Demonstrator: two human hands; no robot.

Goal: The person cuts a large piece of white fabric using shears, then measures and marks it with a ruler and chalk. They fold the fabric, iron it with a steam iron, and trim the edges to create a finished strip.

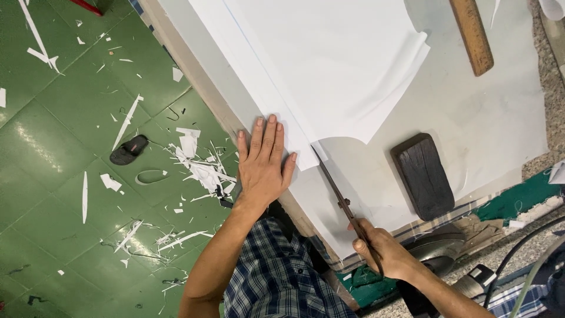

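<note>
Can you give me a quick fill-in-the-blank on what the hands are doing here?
1. The left hand lies ____ on the white sheets.
2. The right hand holds ____, blades at the sheets' edge.
3. The dark block sits to the ____ of the scissors in the picture.
4. The green floor is strewn with paper ____.

Missing words: flat; scissors; right; scraps

white paper sheets (pixel 329 65) | dark scissors (pixel 341 197) | green floor (pixel 65 194) | blue-white checked shirt (pixel 276 277) | black block (pixel 422 175) | brown wooden ruler (pixel 472 34)

head camera, looking steeply down, close over table edge (pixel 194 88)
</note>
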